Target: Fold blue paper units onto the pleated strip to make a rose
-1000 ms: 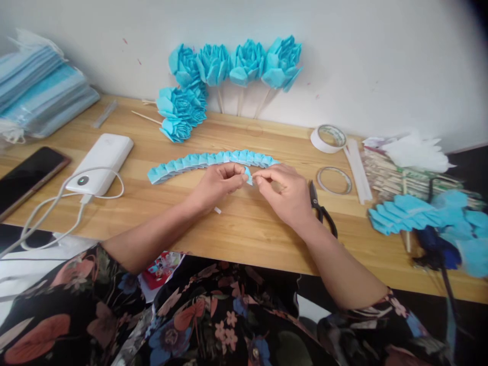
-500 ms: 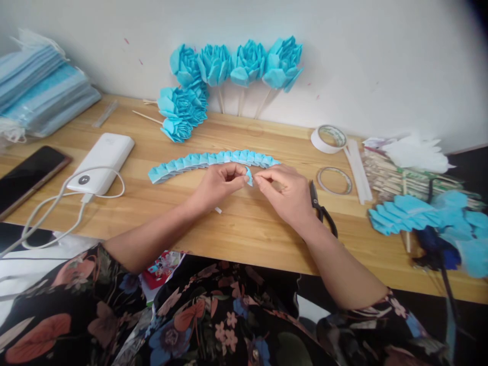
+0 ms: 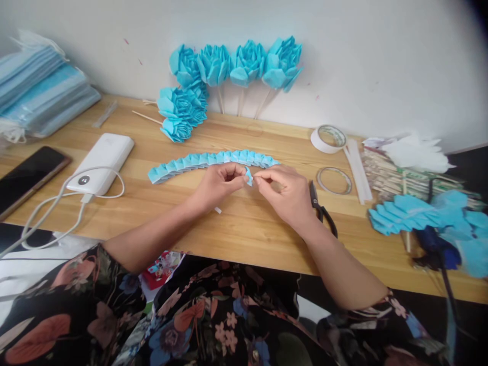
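Observation:
Between finger and thumb my left hand (image 3: 223,184) pinches a small folded piece of blue fabric (image 3: 249,176), which looks like a petal. My right hand (image 3: 285,192) is closed in a pinch at the other side of that piece; whether its fingertips hold the fabric or something tiny is hard to make out. Just behind both hands, a curved row of folded blue petals (image 3: 179,165) lies on the wooden table (image 3: 244,229). A small white scrap (image 3: 217,210) lies under my left forearm. Black-handled scissors (image 3: 324,213) lie beside my right wrist, partly covered by it.
Blue fabric flowers (image 3: 247,63) on sticks lean against the wall. Tape rolls (image 3: 328,139), wooden sticks (image 3: 392,168) and more blue petals (image 3: 404,213) lie at right. A white power bank (image 3: 107,157) with cable, a phone (image 3: 32,173) and a pack of face masks (image 3: 46,91) are at left.

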The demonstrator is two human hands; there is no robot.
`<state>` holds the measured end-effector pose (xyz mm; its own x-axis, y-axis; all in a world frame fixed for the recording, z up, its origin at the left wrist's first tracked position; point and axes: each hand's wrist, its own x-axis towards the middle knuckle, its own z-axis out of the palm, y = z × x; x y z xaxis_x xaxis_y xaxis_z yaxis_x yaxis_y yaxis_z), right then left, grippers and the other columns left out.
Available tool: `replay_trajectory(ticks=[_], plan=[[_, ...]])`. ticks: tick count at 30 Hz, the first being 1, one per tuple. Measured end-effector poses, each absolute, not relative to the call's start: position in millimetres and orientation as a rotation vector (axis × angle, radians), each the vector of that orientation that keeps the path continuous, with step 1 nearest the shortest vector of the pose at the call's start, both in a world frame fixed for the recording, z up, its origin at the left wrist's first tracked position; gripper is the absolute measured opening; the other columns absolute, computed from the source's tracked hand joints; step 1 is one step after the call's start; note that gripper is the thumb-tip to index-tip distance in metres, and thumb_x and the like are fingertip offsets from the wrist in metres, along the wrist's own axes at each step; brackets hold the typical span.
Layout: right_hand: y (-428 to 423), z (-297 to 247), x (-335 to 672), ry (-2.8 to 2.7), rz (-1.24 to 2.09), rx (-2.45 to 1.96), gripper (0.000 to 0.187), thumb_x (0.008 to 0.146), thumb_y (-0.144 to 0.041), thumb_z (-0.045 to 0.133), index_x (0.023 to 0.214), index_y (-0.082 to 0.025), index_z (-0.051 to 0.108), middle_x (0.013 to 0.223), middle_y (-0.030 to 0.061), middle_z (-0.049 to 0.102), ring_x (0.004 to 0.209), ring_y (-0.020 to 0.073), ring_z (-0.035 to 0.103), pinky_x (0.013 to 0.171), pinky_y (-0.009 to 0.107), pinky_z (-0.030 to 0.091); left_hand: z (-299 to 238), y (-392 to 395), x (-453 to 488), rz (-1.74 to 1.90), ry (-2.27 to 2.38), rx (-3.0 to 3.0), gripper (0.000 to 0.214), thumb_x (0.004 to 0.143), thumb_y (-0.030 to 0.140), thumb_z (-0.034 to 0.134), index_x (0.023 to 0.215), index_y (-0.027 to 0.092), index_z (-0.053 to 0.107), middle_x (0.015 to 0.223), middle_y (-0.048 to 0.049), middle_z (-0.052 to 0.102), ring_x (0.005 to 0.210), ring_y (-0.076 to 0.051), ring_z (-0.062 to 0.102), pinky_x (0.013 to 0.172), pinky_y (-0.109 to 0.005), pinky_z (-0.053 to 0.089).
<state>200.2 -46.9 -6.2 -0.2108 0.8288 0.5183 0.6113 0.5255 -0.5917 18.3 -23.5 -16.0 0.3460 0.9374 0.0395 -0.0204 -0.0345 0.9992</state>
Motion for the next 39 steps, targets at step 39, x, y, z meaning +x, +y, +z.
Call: replay_trajectory(ticks=[39], plan=[[-47.3, -5.6, 198.3, -1.961, 0.118, -1.216, 0.018, 0.085, -0.018, 0.060, 0.070, -0.025, 0.068, 0.072, 0.0008, 0.073, 0.074, 0.0197, 0.064, 0.079, 0.039, 0.045, -21.1, -21.1, 18.7, 1.009, 0.937, 1.478, 0.013, 0.080, 0.027, 0.067, 0.073, 0.016, 0.063, 0.066, 0.0020, 0.059, 0.061, -0.009, 0.047, 0.061, -0.024, 0.039]])
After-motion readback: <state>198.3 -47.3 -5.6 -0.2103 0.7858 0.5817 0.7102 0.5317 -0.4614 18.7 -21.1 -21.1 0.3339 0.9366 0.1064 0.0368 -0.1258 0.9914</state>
